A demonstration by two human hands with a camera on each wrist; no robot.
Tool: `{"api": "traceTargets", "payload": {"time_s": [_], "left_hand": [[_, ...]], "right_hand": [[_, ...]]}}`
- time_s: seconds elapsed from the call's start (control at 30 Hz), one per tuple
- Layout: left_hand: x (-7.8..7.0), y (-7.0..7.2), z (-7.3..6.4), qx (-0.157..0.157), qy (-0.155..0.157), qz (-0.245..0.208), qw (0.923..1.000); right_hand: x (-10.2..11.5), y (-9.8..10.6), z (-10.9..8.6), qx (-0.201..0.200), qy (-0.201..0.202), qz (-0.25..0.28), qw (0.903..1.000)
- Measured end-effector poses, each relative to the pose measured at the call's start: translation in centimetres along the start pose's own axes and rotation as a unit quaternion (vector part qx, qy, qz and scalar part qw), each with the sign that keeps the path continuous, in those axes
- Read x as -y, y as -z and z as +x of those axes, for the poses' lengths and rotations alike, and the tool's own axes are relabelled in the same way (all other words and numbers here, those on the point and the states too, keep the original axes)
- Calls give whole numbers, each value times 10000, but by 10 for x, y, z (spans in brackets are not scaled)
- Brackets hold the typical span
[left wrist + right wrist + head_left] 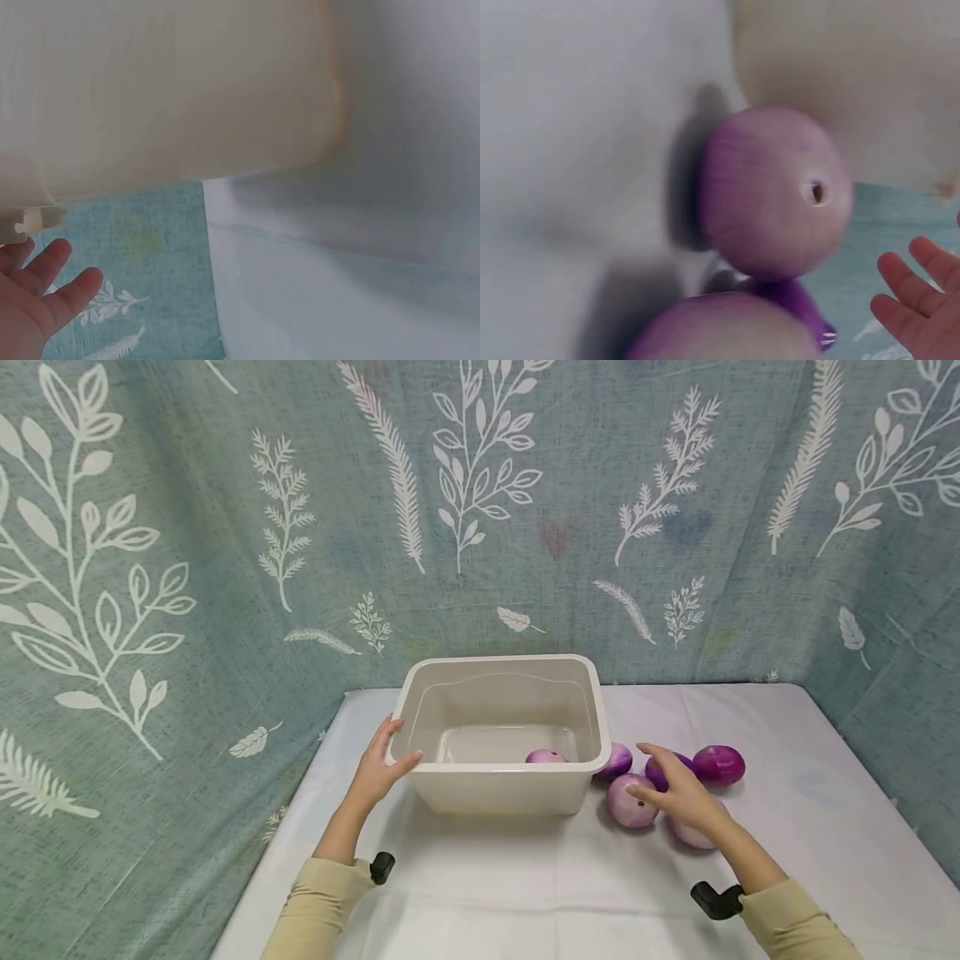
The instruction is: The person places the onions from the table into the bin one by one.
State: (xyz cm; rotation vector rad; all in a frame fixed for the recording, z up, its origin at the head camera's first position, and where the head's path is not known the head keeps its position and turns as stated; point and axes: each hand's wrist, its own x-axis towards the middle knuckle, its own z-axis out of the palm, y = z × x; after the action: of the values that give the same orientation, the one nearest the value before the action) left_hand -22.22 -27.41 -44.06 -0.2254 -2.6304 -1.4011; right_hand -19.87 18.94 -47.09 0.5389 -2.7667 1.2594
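My left hand (pixel 377 768) rests at the left rim of a beige plastic bin (pixel 498 791), its thumb at the front corner. In the left wrist view its fingers (pixel 71 292) stretch out beside the bin's rim. One pale purple onion-like ball (pixel 546 757) lies inside the bin, partly hidden by the front wall. Right of the bin my right hand (pixel 686 797) hovers over a group of such balls, fingers spread and holding nothing. Nearest its thumb is a pale one (pixel 628 803) with a small dark hole at its end. Another pale one (pixel 692 835) is partly covered by the hand.
Darker purple balls lie farther back: one (pixel 617 762) against the bin's right side, a violet one (pixel 660 772) behind my fingers, and a magenta one (pixel 718 766) at the right. A white cloth (pixel 540 893) covers the table. Green leaf-patterned curtains (pixel 570 527) hang around it.
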Motion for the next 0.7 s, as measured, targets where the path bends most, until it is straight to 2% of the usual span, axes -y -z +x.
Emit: {"api": "traceTargets", "payload": {"time_s": [0.1,0.2,0.37,0.5,0.7], "left_hand": [[0,0,1,49,90,18,9999],[0,1,3,86,142,-75,9998],[0,1,3,85,159,-131,9998],[0,0,2,42,87,-38,9999],[2,-1,1,-31,-35,-100,9999]], "right_hand": [[-9,-8,-4,96,117,-179,9997],[-15,-13,-6,40,424,-654,9969],[-24,-21,-10,-101,929,-1526,9839],[-29,-26,-12,12,913,-1959,9764],[-31,-34,-11,108,992,-2205,9703]]}}
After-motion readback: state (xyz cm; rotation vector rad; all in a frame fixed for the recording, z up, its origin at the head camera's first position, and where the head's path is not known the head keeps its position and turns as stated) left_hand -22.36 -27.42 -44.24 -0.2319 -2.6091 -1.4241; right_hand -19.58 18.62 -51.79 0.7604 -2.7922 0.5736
